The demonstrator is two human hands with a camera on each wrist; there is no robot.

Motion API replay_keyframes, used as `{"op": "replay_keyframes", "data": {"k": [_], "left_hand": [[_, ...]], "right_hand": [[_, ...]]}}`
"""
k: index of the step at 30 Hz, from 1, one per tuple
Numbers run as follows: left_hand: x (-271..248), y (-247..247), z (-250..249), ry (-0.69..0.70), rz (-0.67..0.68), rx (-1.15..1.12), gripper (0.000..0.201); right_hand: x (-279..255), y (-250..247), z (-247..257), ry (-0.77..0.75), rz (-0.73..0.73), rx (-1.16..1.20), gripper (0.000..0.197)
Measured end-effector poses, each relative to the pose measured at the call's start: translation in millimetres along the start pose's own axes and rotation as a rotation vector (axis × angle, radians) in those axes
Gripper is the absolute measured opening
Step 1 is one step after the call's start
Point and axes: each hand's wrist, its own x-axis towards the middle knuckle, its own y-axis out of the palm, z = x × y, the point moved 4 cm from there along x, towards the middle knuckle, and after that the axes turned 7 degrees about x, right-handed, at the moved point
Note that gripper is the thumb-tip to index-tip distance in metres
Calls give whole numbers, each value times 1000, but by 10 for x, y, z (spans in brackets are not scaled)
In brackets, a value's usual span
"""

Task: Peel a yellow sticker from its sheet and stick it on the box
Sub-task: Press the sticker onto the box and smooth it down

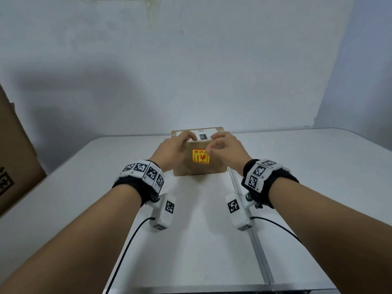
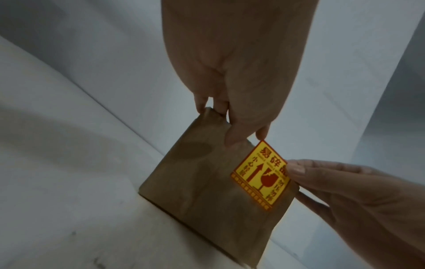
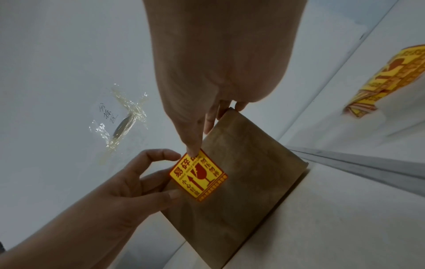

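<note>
A small brown cardboard box (image 1: 184, 169) stands on the white table (image 1: 84, 187), with a yellow fragile sticker (image 1: 200, 159) on its near face. My left hand (image 1: 177, 146) grips the box's top left edge, fingers curled over the top and thumb on the near face (image 2: 195, 182). My right hand (image 1: 227, 146) holds the top right edge, and its thumb presses the sticker's upper corner (image 3: 197, 180). In the left wrist view the right thumb touches the sticker (image 2: 260, 174) at its corner. The box's far side is hidden.
A stack of yellow sticker sheets (image 3: 391, 78) lies on the table to the right of the box. A large cardboard carton (image 1: 14, 155) stands at the far left. A metal rail (image 1: 254, 240) runs along the table. Tape (image 3: 119, 120) sticks to the wall.
</note>
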Motion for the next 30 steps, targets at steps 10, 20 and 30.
{"op": "replay_keyframes", "data": {"k": [10, 20, 30], "left_hand": [[77, -8, 17, -14, -28, -141, 17], [91, 58, 28, -47, -136, -117, 11], [120, 90, 25, -78, -188, -44, 15]], "right_hand": [[200, 26, -34, -39, -37, -166, 6], [174, 91, -52, -78, -117, -274, 6], [153, 147, -30, -99, -146, -399, 7]]}}
